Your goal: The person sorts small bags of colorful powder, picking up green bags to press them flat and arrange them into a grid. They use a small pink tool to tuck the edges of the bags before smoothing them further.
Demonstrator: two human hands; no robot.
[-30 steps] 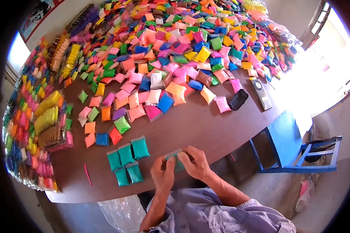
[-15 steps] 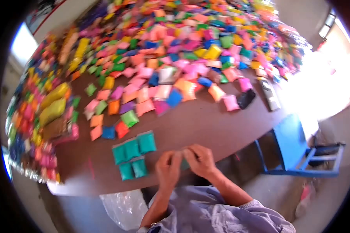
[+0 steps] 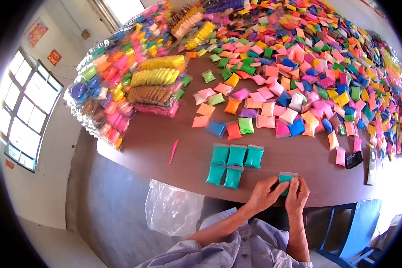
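Note:
A small teal packet (image 3: 285, 178) with a clear top strip is pinched between both hands near the table's front edge. My left hand (image 3: 267, 193) has its fingers closed on the packet's left side. On its right side, the fingers of my right hand (image 3: 296, 192) are closed on it too. To the left of the hands, several teal packets lie in two rows, among them one in the upper row (image 3: 236, 156) and one in the lower row (image 3: 232, 177).
Many coloured packets (image 3: 299, 67) cover the back of the brown table (image 3: 187, 147). Bundled packets (image 3: 154, 77) lie at the left. A pink strip (image 3: 173, 152), a black object (image 3: 353, 160), a clear bag (image 3: 169, 210) and a blue chair (image 3: 359, 228) are also in view.
The view has swung left, showing the window and wall. The teal packet now shows plainly between the hands, which were blurred before. The teal rows look unchanged.

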